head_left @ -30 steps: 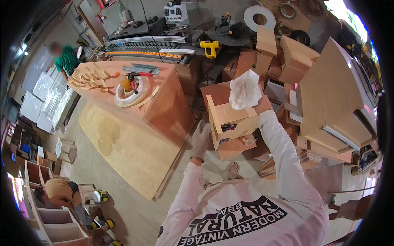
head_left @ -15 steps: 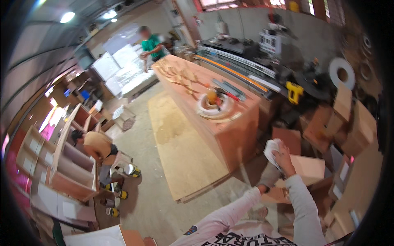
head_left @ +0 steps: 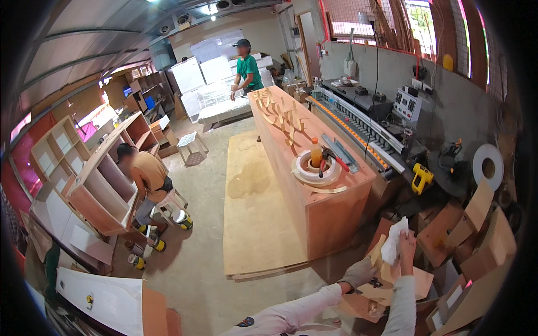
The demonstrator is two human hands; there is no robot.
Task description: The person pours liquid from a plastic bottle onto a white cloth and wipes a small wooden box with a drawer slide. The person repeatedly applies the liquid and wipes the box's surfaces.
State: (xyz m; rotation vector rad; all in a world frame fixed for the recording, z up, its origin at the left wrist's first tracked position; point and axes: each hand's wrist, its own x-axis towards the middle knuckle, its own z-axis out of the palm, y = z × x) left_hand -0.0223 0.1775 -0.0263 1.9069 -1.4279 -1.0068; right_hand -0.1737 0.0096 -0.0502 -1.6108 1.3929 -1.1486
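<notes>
My right hand (head_left: 407, 246), bare, grips a crumpled white cloth (head_left: 394, 242) that sticks up above its fingers. Beside it, lower and to the left, is my left hand (head_left: 359, 274) in a grey work glove. A pale tan strip (head_left: 379, 250) shows right at the left fingertips; whether they hold it cannot be made out. Both hands are over a heap of brown boards and boxes, off the near end of a long reddish wooden cabinet (head_left: 336, 224).
On the cabinet lie a white roll of edging (head_left: 302, 172), an orange bottle (head_left: 316, 152) and curled wood strips (head_left: 291, 120). A yellow heat gun (head_left: 421, 178) is right of it. Plywood sheets (head_left: 263, 224) cover the floor. Two people (head_left: 150, 173) work at left and far back.
My view has swung, shifting the room in the picture. The white cloth, bunched over my right hand before, now stands up from it. My gloved left hand is lower and further from the cloth.
</notes>
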